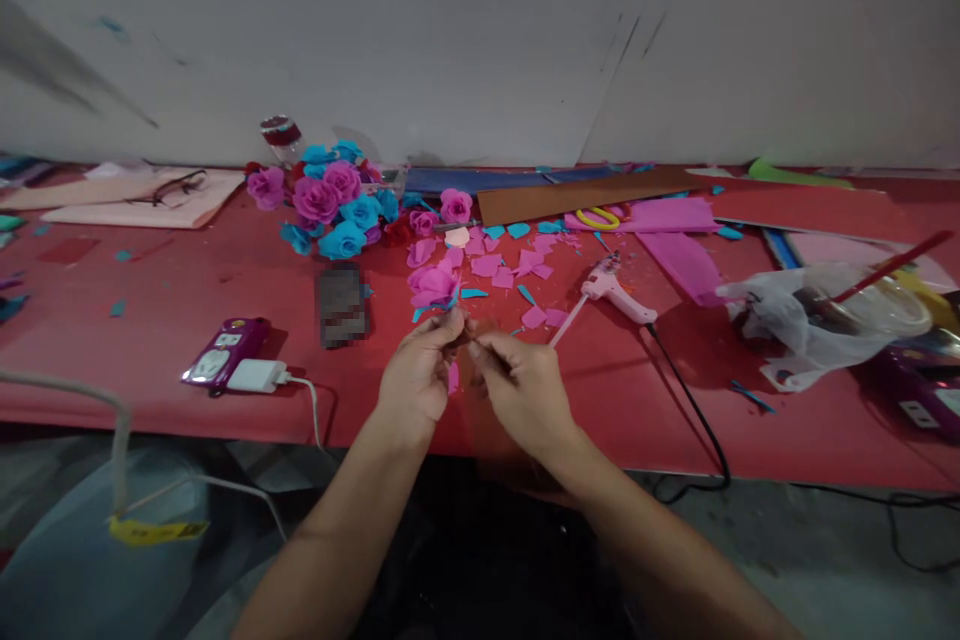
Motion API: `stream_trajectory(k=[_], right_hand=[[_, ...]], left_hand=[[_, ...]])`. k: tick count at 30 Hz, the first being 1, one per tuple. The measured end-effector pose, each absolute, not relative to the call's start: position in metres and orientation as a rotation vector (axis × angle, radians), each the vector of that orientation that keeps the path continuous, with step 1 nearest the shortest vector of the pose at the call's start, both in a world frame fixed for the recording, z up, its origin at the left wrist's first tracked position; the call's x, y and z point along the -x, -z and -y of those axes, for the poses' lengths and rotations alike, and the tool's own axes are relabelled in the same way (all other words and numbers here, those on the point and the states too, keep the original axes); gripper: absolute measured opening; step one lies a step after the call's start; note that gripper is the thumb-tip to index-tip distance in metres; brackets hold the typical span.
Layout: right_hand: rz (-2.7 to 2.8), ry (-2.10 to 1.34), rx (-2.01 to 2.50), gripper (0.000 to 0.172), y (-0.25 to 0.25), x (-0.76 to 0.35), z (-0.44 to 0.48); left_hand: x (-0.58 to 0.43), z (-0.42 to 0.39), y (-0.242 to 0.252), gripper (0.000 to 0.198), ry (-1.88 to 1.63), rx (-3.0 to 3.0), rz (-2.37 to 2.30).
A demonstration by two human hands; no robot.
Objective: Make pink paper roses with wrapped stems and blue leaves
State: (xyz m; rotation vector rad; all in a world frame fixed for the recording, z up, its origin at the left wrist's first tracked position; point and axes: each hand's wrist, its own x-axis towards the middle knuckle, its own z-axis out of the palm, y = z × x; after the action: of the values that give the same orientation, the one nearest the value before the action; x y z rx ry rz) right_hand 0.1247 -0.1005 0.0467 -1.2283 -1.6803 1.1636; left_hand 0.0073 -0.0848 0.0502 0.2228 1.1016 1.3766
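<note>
We see dim, greyish light, soft shadows on the red counter [127, 355], a murky floor [795, 560], smudged detail between left hand [420, 375] and right hand [525, 385], and one pixelated dark rectangle [342, 306].

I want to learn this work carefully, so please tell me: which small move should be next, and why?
Perhaps steady the pink paper flower with the left hand and wind the brown strip a little around its base with the right hand: both hands pinch close together just below the flower, and the strip hangs beneath them.
</note>
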Motion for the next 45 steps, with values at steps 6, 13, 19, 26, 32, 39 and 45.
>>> stream_trajectory(k=[6, 13, 19, 26, 32, 39, 45], right_hand=[[0.677, -2.317, 0.742, 0.014, -0.045, -0.126, 0.083], [1.727, -1.093, 1.37, 0.039, -0.042, -0.13, 0.105], [2.193, -0.374, 1.487, 0.021, -0.035, -0.13, 0.12], [1.056, -2.013, 0.953, 0.025, -0.037, -0.128, 0.106], [1.362, -1.634, 1.148, 0.031, -0.039, -0.128, 0.108], [2.202, -0.312, 1.484, 0.019, -0.034, -0.129, 0.117], [1.365, -1.684, 1.151, 0.025, -0.037, -0.123, 0.114]], left_hand=[[-0.005, 0.086, -0.055, 0.021, -1.289, -0.228, -0.971], [-0.003, 0.082, -0.043, 0.025, -1.43, -0.249, -1.202], [-0.006, 0.082, -0.047, 0.017, -1.366, -0.228, -1.238], [-0.004, 0.082, -0.057, 0.01, -1.243, -0.032, -1.103], [-0.004, 0.083, -0.056, 0.012, -1.379, -0.191, -1.174], [-0.005, 0.082, -0.052, 0.016, -1.361, -0.181, -1.218], [-0.005, 0.083, -0.057, 0.011, -1.253, -0.094, -1.095]])
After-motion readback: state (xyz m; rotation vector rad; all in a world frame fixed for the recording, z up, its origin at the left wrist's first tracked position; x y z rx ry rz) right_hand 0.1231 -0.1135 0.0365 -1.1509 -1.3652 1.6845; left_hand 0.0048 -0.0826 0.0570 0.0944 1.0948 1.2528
